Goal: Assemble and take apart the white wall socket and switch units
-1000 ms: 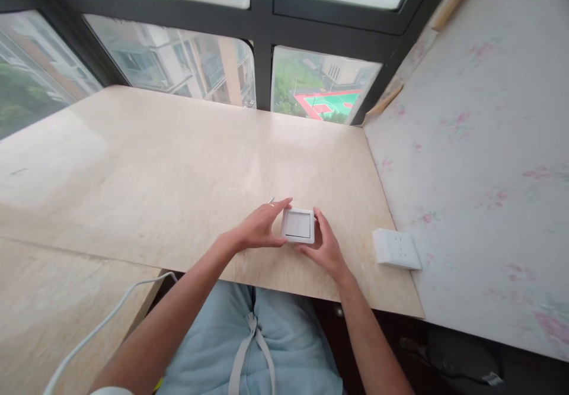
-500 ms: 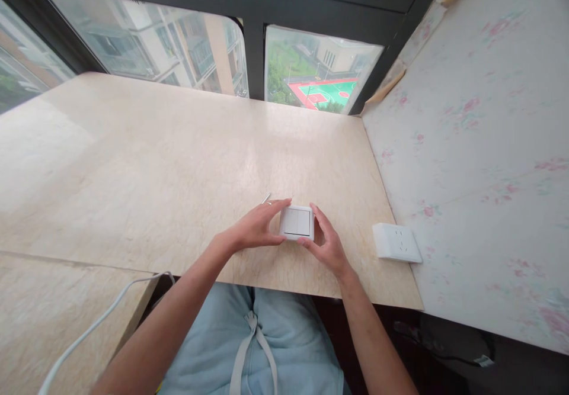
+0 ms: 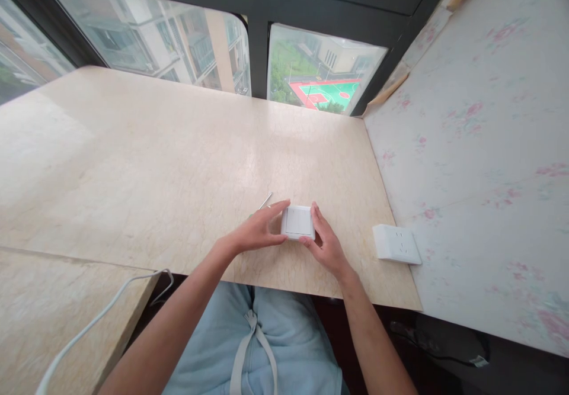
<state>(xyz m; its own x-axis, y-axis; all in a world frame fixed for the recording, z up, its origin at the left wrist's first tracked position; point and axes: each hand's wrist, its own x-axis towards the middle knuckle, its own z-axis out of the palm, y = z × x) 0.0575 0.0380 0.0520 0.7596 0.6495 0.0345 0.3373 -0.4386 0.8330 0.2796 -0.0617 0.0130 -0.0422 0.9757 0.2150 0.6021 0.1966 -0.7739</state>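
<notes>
A small white two-button wall switch (image 3: 298, 221) rests low over the beige marble-look tabletop (image 3: 178, 164), held between both hands. My left hand (image 3: 260, 229) grips its left side with thumb and fingers. My right hand (image 3: 326, 241) clasps its right side, fingers curled along the edge. A thin metal screw (image 3: 265, 199) lies on the table just beyond my left fingertips.
A white wall socket (image 3: 396, 244) lies at the table's right edge, against the floral wall covering (image 3: 480, 164). A white cable (image 3: 102, 312) runs across the lower left. Dark-framed windows (image 3: 258, 39) line the far edge. My lap in light blue trousers sits below the table.
The switch's face has tilted from slightly raised to flatter toward the table. Both hands keep their grip and have barely shifted; the camera view moved slightly.
</notes>
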